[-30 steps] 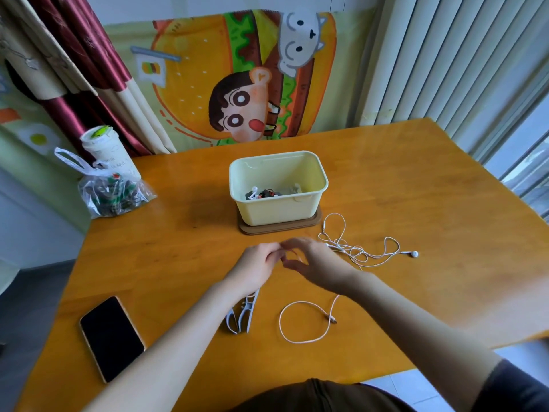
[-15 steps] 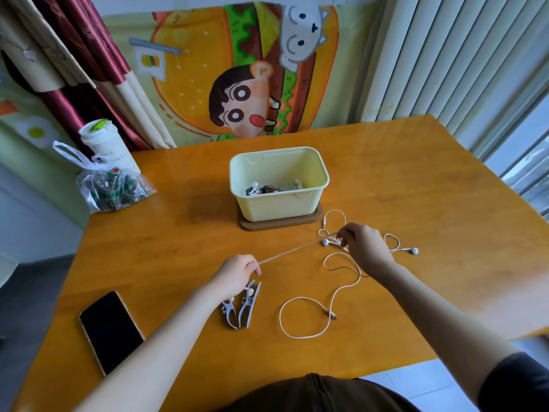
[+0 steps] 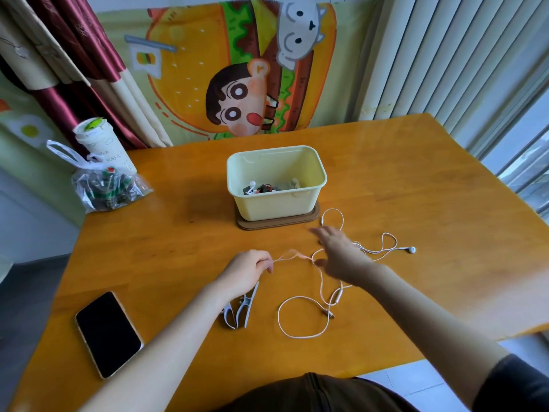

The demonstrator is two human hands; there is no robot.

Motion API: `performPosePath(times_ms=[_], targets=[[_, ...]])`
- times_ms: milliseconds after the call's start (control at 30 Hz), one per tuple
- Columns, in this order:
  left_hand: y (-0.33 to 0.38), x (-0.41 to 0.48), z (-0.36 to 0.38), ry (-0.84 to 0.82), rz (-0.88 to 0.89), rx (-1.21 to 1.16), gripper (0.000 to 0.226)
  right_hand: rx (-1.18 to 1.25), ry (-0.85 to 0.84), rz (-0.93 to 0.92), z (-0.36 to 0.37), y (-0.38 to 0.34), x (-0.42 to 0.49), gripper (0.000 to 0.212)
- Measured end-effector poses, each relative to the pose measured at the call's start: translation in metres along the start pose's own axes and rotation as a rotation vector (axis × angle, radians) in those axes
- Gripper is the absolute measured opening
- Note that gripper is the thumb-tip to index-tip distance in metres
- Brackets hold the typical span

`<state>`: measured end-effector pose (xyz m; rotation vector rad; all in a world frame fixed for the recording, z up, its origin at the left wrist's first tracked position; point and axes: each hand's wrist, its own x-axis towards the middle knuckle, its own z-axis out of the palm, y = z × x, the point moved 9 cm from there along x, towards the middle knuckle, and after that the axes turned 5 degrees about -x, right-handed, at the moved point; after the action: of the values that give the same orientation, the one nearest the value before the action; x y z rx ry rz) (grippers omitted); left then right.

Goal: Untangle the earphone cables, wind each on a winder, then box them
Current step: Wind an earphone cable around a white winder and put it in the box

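Looking down on an orange tabletop [image 3: 416,179] carrying a pale yellow box [image 3: 276,200] on a brown base [image 3: 312,219], with a dark phone [image 3: 108,334] lying well to the front-left of the box and a knotted plastic bag [image 3: 104,188] off to the box's left. Keeping the hands apart in front of the box: left hand [image 3: 248,270] pinching the white earphone cable [image 3: 298,297] front-left of the box, right hand [image 3: 338,257] blurred just before the box's right corner, fingers stretched over the cable, grip impossible to tell. Sprawling in loose loops front-right of the box, with a grey winder [image 3: 242,307] lying front-left of the box and one earbud [image 3: 411,249] out to the box's right.
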<state>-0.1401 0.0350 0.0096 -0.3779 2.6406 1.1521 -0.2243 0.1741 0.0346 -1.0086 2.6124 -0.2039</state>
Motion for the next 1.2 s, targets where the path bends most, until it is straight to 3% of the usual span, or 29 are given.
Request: performPosePath(times_ms=[100, 200, 267, 367, 500, 667, 800, 1000, 1200], targets=[[0.028, 0.0, 0.002, -0.005, 0.105, 0.041, 0.025, 0.248, -0.08, -0.209, 0.017, -0.058, -0.008, 0.053], [0.035, -0.003, -0.005, 0.067, 0.125, 0.058, 0.028, 0.375, -0.031, -0.188, 0.012, -0.066, -0.003, 0.025], [0.033, -0.005, -0.016, 0.155, 0.119, 0.031, 0.024, 0.399, 0.029, -0.198, 0.005, -0.066, -0.001, 0.02], [0.03, -0.006, -0.024, 0.236, 0.112, 0.064, 0.008, 0.367, 0.095, -0.179, 0.004, -0.06, 0.0, 0.023], [-0.008, -0.007, -0.025, 0.31, 0.03, 0.088, 0.024, 0.347, 0.161, -0.05, 0.005, -0.033, 0.006, 0.023], [-0.088, -0.016, 0.018, 0.078, -0.313, 0.256, 0.036, 0.312, 0.146, 0.05, 0.016, -0.007, 0.006, 0.024], [-0.109, -0.023, 0.045, -0.037, -0.433, 0.414, 0.049, 0.307, 0.078, 0.066, 0.029, -0.006, 0.006, 0.025], [-0.106, -0.02, 0.047, 0.004, -0.429, 0.357, 0.039, 0.33, 0.024, 0.06, 0.038, -0.009, 0.005, 0.025], [-0.092, -0.016, 0.032, 0.12, -0.439, 0.004, 0.038, 0.452, 0.034, 0.021, 0.024, -0.022, 0.004, 0.022]])
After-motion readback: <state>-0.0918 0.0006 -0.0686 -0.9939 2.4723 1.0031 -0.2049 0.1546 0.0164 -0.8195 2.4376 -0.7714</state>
